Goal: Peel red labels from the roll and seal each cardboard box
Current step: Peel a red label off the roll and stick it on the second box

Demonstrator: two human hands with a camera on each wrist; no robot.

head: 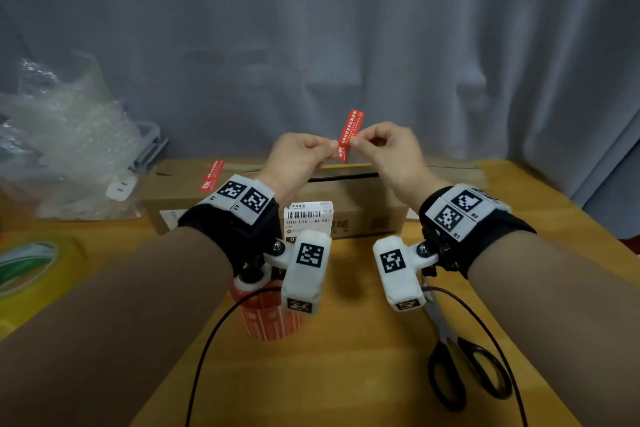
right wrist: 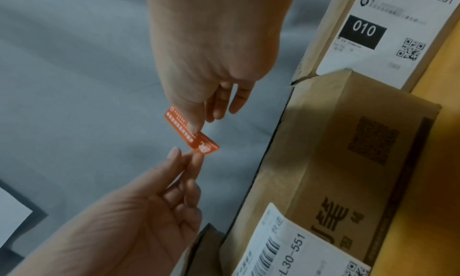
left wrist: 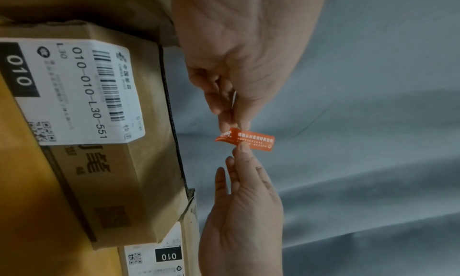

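Red label (left wrist: 245, 139) between both hands' fingers (left wrist: 242, 152)

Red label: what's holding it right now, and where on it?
Both hands pinch the red label in the air: left hand near its lower end, right hand about mid-length.

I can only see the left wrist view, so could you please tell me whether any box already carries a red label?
Observer: Yes. Apart from the held label, the head view shows a second red label stuck over the top front edge of the cardboard box at the left.
Operator: Thank you. Where is the roll?
Observer: The roll of red labels stands on the table, left of centre and close to the person.
Operator: Is anything lying on the right side?
Observer: Black-handled scissors lie on the table there.
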